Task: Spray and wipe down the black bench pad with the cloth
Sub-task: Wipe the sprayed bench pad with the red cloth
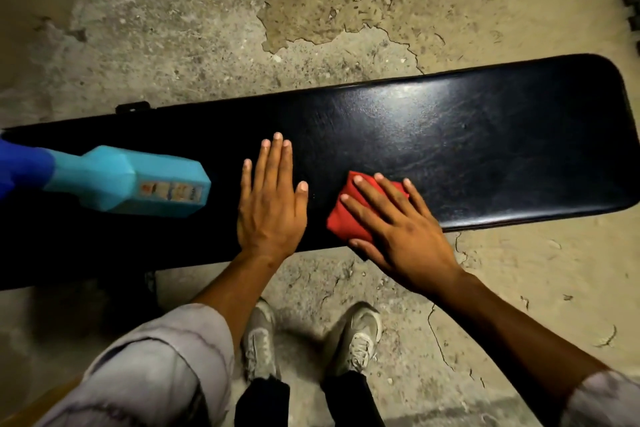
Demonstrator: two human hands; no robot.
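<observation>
The long black bench pad [467,135], glossy creased vinyl with rounded corners, spans cracked, flaking concrete floor [207,28]. The left hand [272,204] lies flat on it, fingers straight. The right hand [398,229] presses a folded red cloth [341,218] at the pad's near edge, fingers spread. A faceted turquoise plastic spray bottle [138,180] lies on the pad's left part; the glossy right stretch is open.

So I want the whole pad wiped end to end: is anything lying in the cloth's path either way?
Toward the far right end nothing visible blocks the red cloth under the right hand. Toward the left, the left hand rests flat on the black bench pad, and beyond it the blue spray bottle lies on the pad.
</observation>
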